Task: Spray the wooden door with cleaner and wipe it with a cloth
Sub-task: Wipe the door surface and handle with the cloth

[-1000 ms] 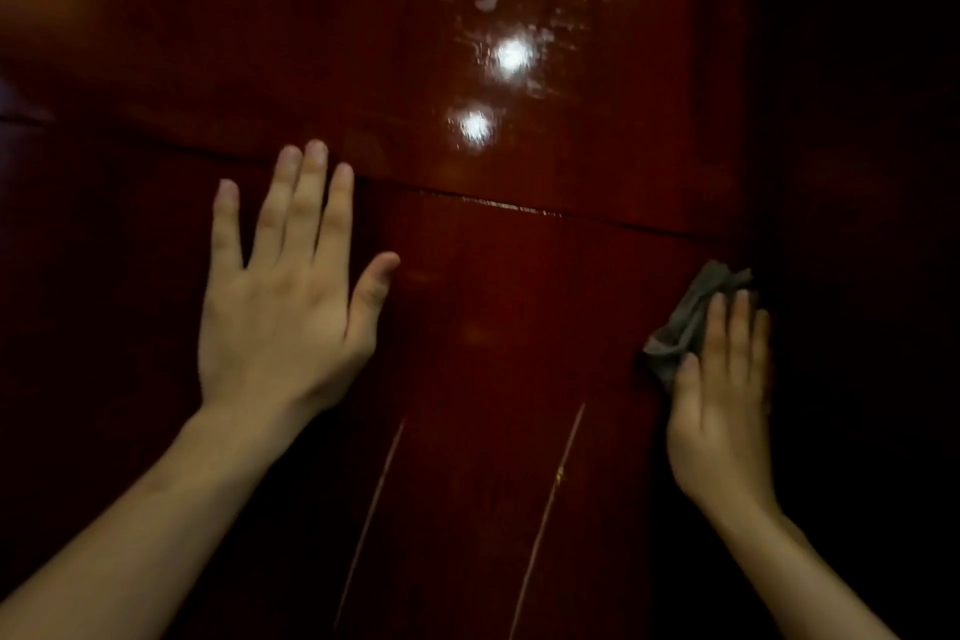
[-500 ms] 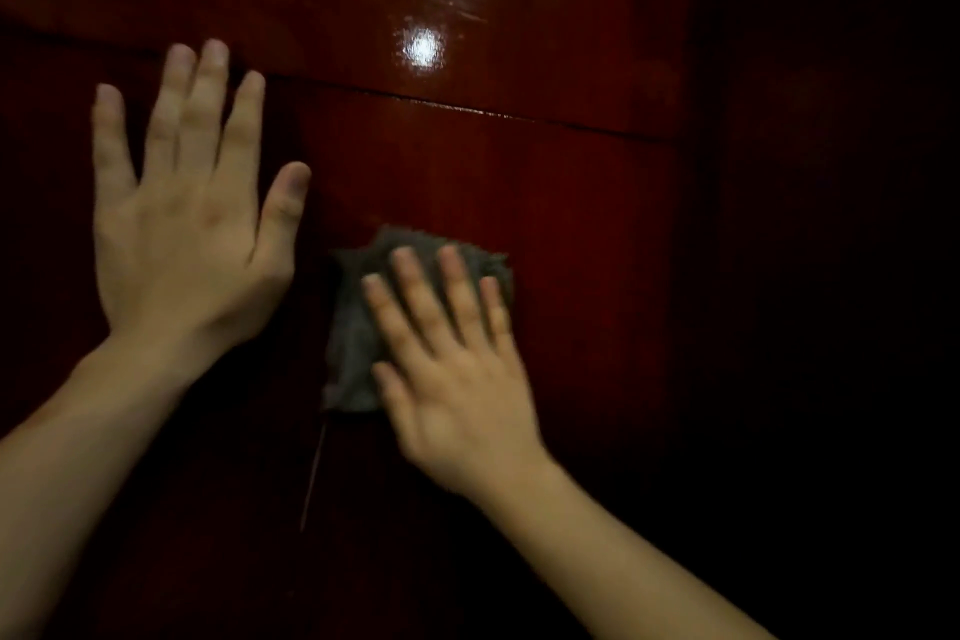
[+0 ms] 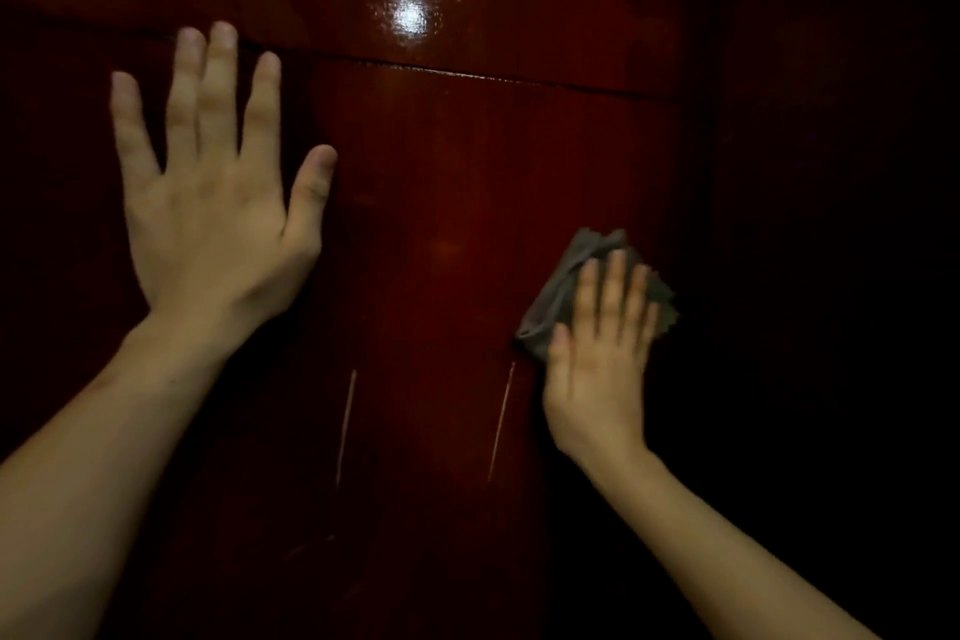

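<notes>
A glossy dark red wooden door (image 3: 447, 182) fills the head view, with a horizontal seam across it and bright light reflections near the top. My left hand (image 3: 213, 203) lies flat on the door at the left, fingers straight and spread. My right hand (image 3: 597, 348) presses a crumpled grey cloth (image 3: 558, 296) against the door near its right edge, fingers straight over the cloth. No spray bottle is in view.
Two thin pale vertical scratches (image 3: 345, 426) (image 3: 501, 421) mark the door below my hands. Right of the door edge is a very dark area (image 3: 831, 224) where nothing can be made out.
My right hand with the cloth swept left to the door's middle half a second ago, and is now back at the right edge. My left hand stays flat on the door.
</notes>
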The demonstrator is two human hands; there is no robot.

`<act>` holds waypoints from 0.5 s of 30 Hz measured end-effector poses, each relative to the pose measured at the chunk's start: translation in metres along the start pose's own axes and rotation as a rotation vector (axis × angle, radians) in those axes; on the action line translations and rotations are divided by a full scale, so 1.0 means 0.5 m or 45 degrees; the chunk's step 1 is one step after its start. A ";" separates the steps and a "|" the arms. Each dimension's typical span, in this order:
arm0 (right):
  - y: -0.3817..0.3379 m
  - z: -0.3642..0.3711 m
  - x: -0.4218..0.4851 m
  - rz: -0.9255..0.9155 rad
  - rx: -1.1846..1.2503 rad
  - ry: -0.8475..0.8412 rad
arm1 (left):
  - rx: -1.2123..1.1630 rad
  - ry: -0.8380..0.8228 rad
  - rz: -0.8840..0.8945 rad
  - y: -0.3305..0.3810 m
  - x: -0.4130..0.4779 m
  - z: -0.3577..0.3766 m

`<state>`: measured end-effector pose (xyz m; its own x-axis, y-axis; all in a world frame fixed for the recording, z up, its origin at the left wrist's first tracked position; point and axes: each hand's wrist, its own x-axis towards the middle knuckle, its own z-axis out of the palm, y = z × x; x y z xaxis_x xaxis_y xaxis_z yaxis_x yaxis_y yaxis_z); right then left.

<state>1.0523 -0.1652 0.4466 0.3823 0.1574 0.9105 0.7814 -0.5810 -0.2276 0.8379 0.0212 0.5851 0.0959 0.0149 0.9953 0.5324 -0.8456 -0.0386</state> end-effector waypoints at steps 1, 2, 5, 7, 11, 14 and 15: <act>-0.044 0.009 -0.012 -0.097 -0.019 -0.001 | 0.009 -0.001 0.006 0.000 -0.001 -0.001; -0.095 0.017 -0.026 -0.209 -0.028 0.000 | 0.018 -0.004 0.015 0.000 -0.002 -0.002; -0.261 0.038 -0.079 -0.580 -0.013 -0.046 | 0.016 -0.023 0.051 -0.003 -0.008 -0.007; -0.334 0.045 -0.106 -0.763 -0.001 -0.072 | 0.000 -0.051 0.074 -0.008 -0.013 -0.012; -0.295 0.044 -0.106 -0.837 -0.003 -0.057 | 0.000 -0.104 0.134 -0.019 -0.033 -0.019; -0.149 0.044 -0.099 -0.731 -0.078 -0.021 | 0.052 -0.115 0.176 -0.023 -0.054 -0.016; -0.086 0.044 -0.095 -0.654 -0.110 0.002 | 0.067 -0.116 0.175 -0.022 -0.057 -0.015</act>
<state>1.0113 -0.1300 0.4056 -0.0401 0.4385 0.8978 0.8245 -0.4930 0.2777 0.8230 0.0264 0.5577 0.2460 -0.0487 0.9681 0.5517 -0.8141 -0.1811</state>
